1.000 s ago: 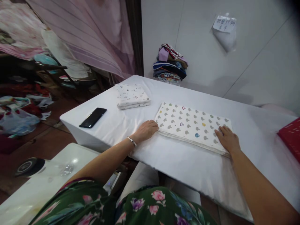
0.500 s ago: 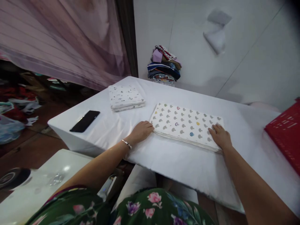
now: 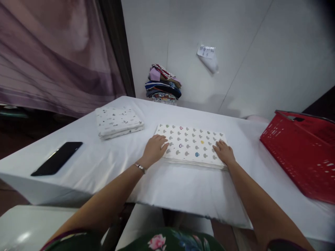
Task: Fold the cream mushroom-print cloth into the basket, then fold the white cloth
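A folded white cloth [image 3: 191, 144] with grey, blue and yellow mushroom prints lies flat on the white-covered table [image 3: 183, 184]. At its left end rests my left hand [image 3: 155, 149], a silver bracelet on the wrist, its fingers lying flat on the cloth's edge. My right hand [image 3: 224, 152] lies on the right end with fingers spread. Neither hand grips anything. Further left sits a second folded cloth [image 3: 117, 120] with small dark prints, and nearer the left edge a black phone [image 3: 57, 158].
A red basket [image 3: 300, 150] stands at the table's right end. Behind the table rises a stack of folded clothes [image 3: 163, 83] against the wall. A pink curtain [image 3: 52, 62] hangs at the back left. A white surface [image 3: 34, 223] is at lower left.
The view has turned right, so things appear further left and more of the red basket shows. My left hand has moved from the cloth's front left corner up onto its left end.
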